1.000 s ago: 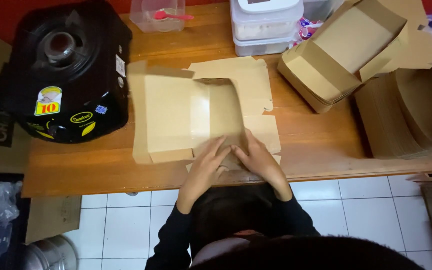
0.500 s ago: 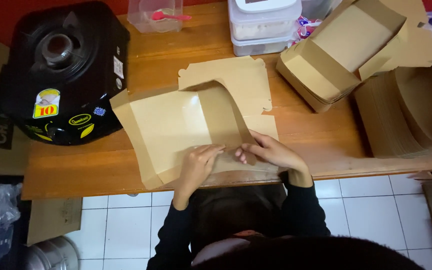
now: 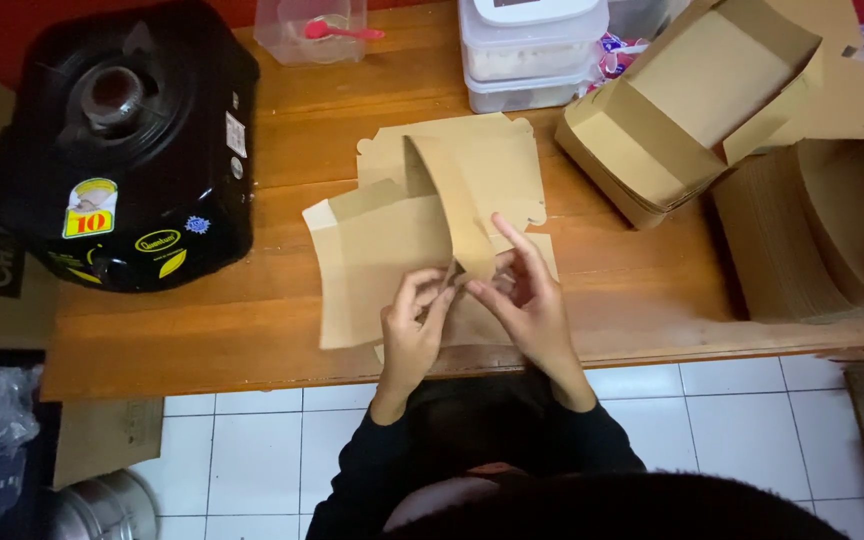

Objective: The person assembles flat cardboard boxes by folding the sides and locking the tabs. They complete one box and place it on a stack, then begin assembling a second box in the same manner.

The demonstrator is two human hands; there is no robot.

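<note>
Your left hand [image 3: 412,325] and right hand [image 3: 527,300] pinch one flap of the flat box [image 3: 392,265]; sides unfolded (finished box [image 3: 672,110] at two o'clock).

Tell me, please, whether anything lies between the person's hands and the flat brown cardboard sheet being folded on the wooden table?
Nothing visible does. The left hand and right hand are already on the cardboard sheet, pinching a raised flap near its front edge. The assembled box and the black appliance stand off to the sides.
</note>
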